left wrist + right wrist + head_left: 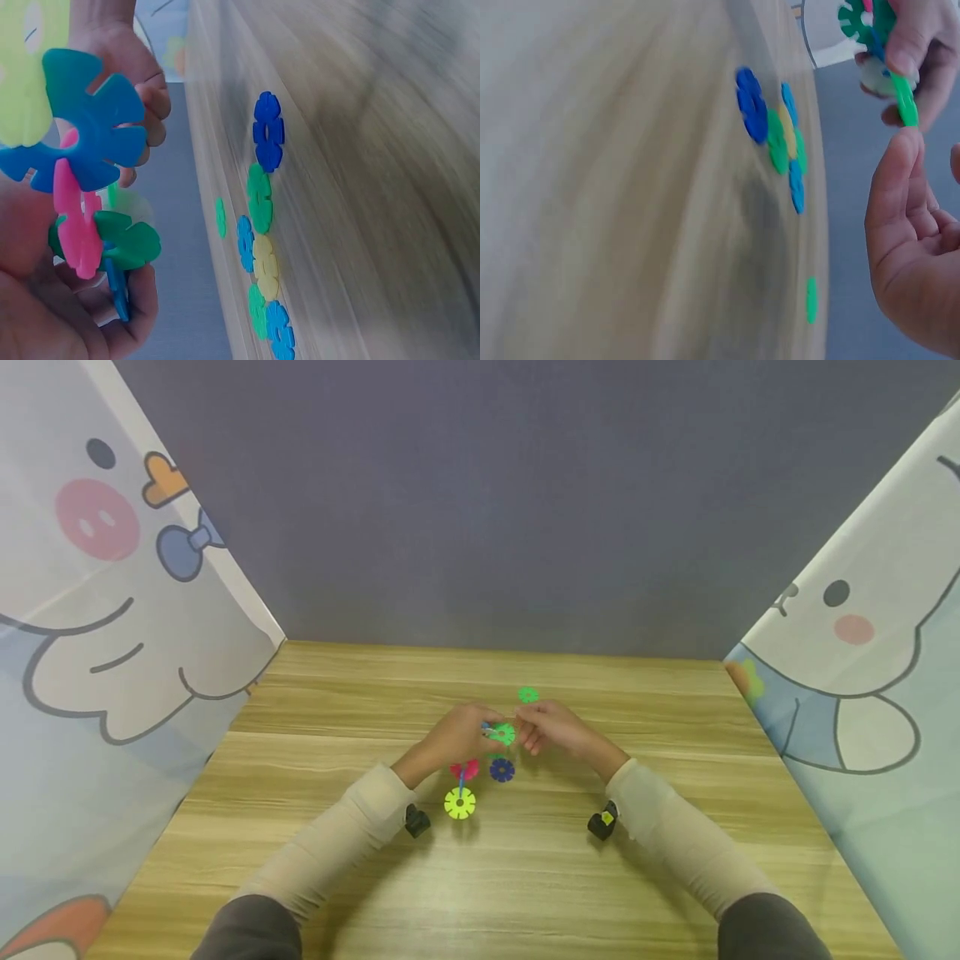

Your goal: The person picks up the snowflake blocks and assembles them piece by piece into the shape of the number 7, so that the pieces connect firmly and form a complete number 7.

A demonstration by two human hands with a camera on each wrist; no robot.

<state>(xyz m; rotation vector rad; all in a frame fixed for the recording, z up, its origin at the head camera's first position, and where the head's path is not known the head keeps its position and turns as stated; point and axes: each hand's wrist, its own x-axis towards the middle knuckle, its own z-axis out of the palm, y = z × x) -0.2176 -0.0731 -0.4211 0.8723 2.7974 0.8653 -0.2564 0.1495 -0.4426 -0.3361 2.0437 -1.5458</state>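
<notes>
Because the joined multicoloured flower-shaped plastic discs (90, 163), gripped by the left hand (456, 733) above the tabletop (495, 893) toward its far edge, looked light and stiff, rim-pinching seemed best; whether the right hand (557, 727) pinched, I could not tell.

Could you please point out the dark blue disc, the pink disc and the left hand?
Dark blue disc (751, 109), right wrist view: the middle of its face.
Pink disc (77, 234), left wrist view: its lower half.
Left hand (454, 737), head view: the middle of the hand.
</notes>
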